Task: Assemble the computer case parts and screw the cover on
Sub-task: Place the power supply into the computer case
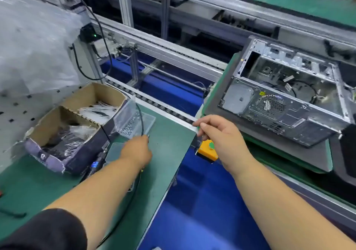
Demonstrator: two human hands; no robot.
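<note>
The open metal computer case (285, 99) lies on its side on a dark pallet (279, 145) at the right, its inside showing and no cover on it. A clear plastic box of small screws (134, 123) sits on the green bench. My left hand (137, 151) reaches to the near edge of that box, where a thin black cable (141, 118) ends at my fingertips. Those fingers are hidden behind the back of the hand. My right hand (217, 134) hovers over a yellow button box (207, 150) with loosely curled fingers and nothing visible in it.
A cardboard box (77, 126) of bagged parts stands at the left of the green bench (167, 145). An electric screwdriver (96, 163) with a blue light lies beside my left forearm. The roller conveyor rail (165, 111) runs diagonally behind. Blue floor shows below.
</note>
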